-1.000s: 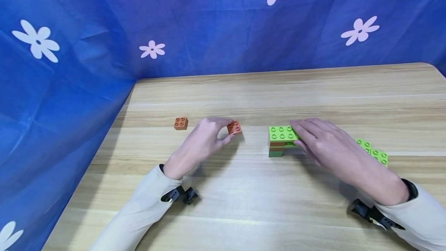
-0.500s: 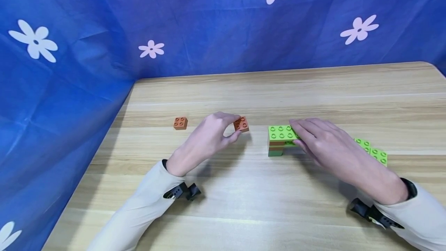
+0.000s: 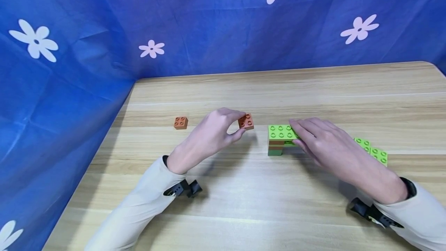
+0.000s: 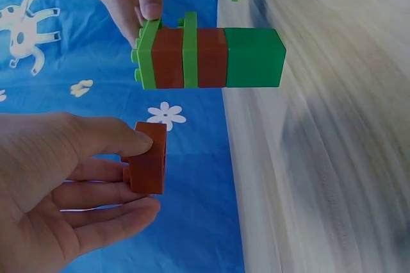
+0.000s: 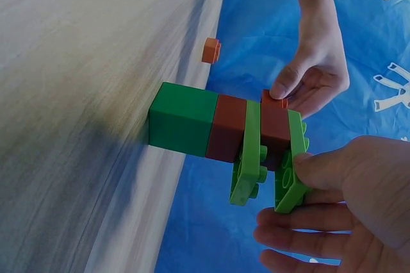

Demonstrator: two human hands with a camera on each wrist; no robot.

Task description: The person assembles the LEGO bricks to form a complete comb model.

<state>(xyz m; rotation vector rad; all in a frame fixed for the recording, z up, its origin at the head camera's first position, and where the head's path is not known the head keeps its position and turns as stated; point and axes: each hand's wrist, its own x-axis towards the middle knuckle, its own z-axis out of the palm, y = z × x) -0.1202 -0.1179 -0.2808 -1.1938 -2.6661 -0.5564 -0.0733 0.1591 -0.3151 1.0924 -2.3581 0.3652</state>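
pale wood-grained table [image 3: 251, 189] | creased blue cloth [image 3: 216, 22] past the table's far edge and left side | I count 3 white flowers [image 3: 363, 34] beyond that edge, 2 off the table's left

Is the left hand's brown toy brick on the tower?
Off: the left wrist view shows a gap between the brown toy brick and brick tower.

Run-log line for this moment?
left hand: pinches reddish-brown brick, apart from stack | right hand: grips top light-green plate | second brick: on table
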